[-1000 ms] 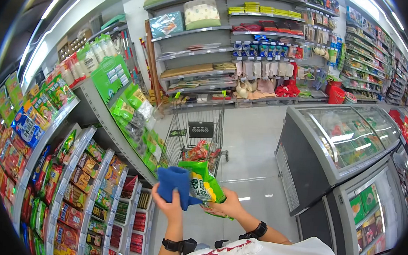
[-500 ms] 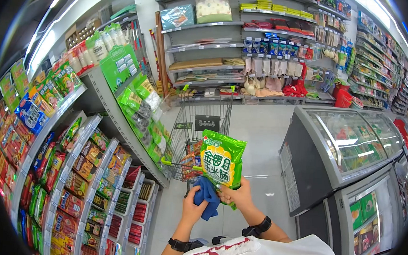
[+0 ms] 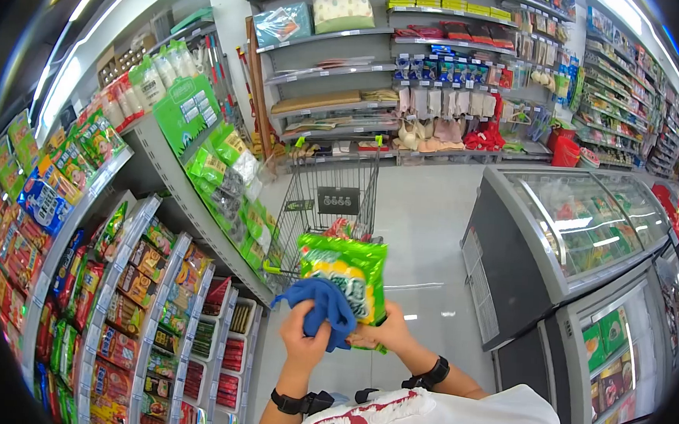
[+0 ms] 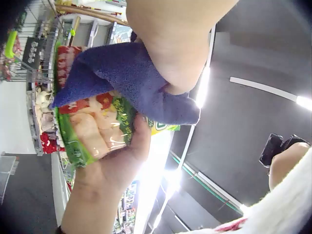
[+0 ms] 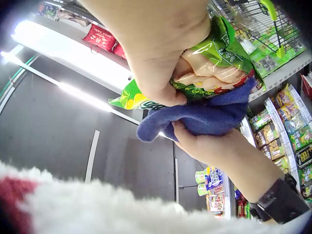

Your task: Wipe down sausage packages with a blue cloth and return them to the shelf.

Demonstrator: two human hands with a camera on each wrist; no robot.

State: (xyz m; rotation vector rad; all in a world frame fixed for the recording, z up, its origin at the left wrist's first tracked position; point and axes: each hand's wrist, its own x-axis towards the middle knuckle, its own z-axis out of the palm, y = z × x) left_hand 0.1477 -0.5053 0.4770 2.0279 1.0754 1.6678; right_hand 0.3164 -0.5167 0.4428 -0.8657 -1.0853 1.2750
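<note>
Soft blue fabric cloth (image 3: 317, 298) against glossy green-and-yellow plastic packet (image 3: 356, 261).
Left hand (image 3: 302, 339): grip curled round the bunched cloth. Right hand (image 3: 391, 332): grip grasping packet by its lower right corner. Packet held aloft, cloth overlapping its lower left; black wire shopping cart (image 3: 338, 201) stands beyond, on pale glossy floor (image 3: 423, 217).

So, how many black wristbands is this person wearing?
2: the left black wristband, below the left hand gripping a soft blue cloth; and the right black wristband, below the right hand holding a shiny green plastic packet. No others show.
</note>
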